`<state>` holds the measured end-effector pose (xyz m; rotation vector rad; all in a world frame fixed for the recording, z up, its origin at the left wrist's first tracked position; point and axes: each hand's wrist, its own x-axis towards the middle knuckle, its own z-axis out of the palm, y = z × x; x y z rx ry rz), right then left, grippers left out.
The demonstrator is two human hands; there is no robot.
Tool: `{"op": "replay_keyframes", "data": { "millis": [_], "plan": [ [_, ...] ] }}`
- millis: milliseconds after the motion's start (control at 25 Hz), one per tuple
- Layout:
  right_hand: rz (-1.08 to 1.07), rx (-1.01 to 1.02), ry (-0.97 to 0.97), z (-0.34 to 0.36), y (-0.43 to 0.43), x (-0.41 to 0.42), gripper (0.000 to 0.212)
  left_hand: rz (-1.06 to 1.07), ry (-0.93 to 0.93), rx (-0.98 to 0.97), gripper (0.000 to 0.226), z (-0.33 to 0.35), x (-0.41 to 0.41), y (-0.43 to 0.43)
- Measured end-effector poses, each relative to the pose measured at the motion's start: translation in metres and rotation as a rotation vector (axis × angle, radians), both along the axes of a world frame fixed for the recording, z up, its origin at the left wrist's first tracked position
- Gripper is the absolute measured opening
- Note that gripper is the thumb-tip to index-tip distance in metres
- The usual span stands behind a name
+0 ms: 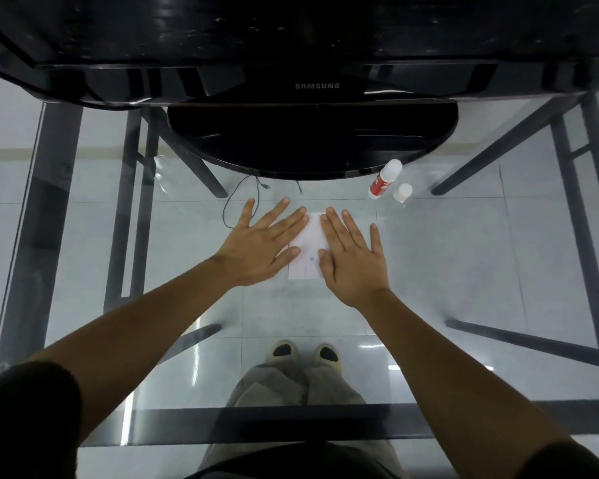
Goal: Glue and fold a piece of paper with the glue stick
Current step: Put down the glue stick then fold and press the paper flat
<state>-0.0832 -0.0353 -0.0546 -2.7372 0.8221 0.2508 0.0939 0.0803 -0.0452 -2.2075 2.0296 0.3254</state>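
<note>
A small white folded paper (308, 247) with a blue dot lies flat on the glass table (464, 257). My left hand (263, 243) rests flat with spread fingers over the paper's left edge. My right hand (353, 257) lies flat over its right edge, fingers spread. Both palms face down and grip nothing. A red and white glue stick (384, 178) stands uncapped-looking to the upper right, with its white cap (402, 192) standing just beside it. Much of the paper is hidden under my fingers.
A black monitor with a round stand (312, 140) fills the far side of the table. A thin black cable (236, 198) loops near my left hand. Dark table legs, tiled floor and my feet show through the glass.
</note>
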Motion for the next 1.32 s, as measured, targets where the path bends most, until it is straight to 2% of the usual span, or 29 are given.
{"op": "replay_keyframes", "data": {
  "millis": [200, 320, 400, 520, 600, 760, 1120, 1320],
  "plan": [
    [0.005, -0.009, -0.016, -0.001, 0.000, -0.001, 0.057, -0.242, -0.004, -0.069, 0.058, -0.005, -0.020, 0.038],
    [0.002, -0.015, -0.016, -0.001, 0.000, -0.001, 0.058, -0.299, 0.008, -0.115, 0.057, -0.004, -0.027, 0.052],
    [0.006, -0.024, -0.017, -0.002, 0.000, -0.001, 0.058, -0.144, 0.073, -0.144, 0.055, 0.002, -0.030, 0.046],
    [0.006, -0.029, -0.006, -0.002, 0.000, -0.001, 0.058, 0.337, 0.226, -0.137, 0.051, 0.005, -0.047, 0.027],
    [0.009, -0.036, -0.005, -0.003, 0.000, -0.001, 0.058, 0.495, 0.215, -0.077, 0.052, 0.000, -0.060, 0.019],
    [0.013, -0.052, 0.001, -0.003, 0.000, -0.001, 0.059, 0.529, 0.099, -0.053, 0.054, -0.006, -0.067, 0.015],
    [0.020, -0.060, 0.022, -0.002, 0.001, -0.001, 0.059, 0.517, 0.082, -0.072, 0.054, -0.010, -0.066, 0.016],
    [0.027, -0.080, -0.028, 0.007, -0.001, -0.005, 0.061, 0.516, 0.075, -0.085, 0.056, -0.010, -0.066, 0.017]
  ]
}}
